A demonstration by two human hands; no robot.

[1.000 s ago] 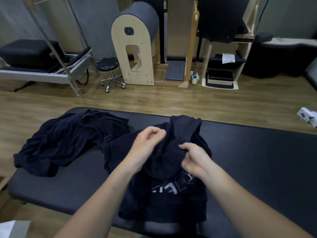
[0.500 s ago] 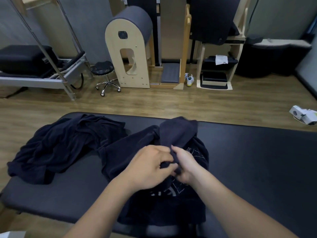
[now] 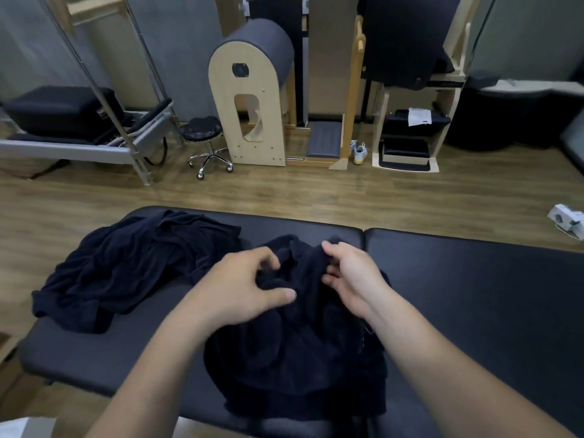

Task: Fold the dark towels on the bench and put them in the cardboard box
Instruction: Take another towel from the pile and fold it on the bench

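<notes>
Fingers [image 3: 331, 248] of the right hand [image 3: 352, 279] pinching up a ridge of the crumpled towel [image 3: 294, 349], thumb and forefinger closed on the cloth near its far side, other fingers loosely bent against the fold just below. Fingers [image 3: 267, 259] of the left hand [image 3: 246, 287] curled downward over the same towel, thumb stretched flat across the cloth toward the right hand; motion blur here, so cannot tell whether any cloth is caught between them. Both hands close together but apart, a hump of dark fabric between. Bare forearms reaching in from the near edge of the worktop [image 3: 474, 305], one on each side of the bundle.

Crumpled towel bunched and unfolded at the middle of the near edge, lower part draping over that edge. Second towel [image 3: 132, 270], equally dark and rumpled, heaped at the far left corner of the black padded worktop, running up to the first towel beside the left hand and spilling past the left end. Seam in the padding just beyond the right hand.

Behind, on the wooden floor [image 3: 316, 194]: a wood-sided barrel [image 3: 221, 121] with a grey padded top, a black rolling stool [image 3: 202, 131] just left of it, a metal-framed apparatus [image 3: 79, 150] farther left, a pair of pale sneakers [image 3: 359, 152] by a wooden rack, and a small white box [image 3: 567, 219] near the right border of the view.
</notes>
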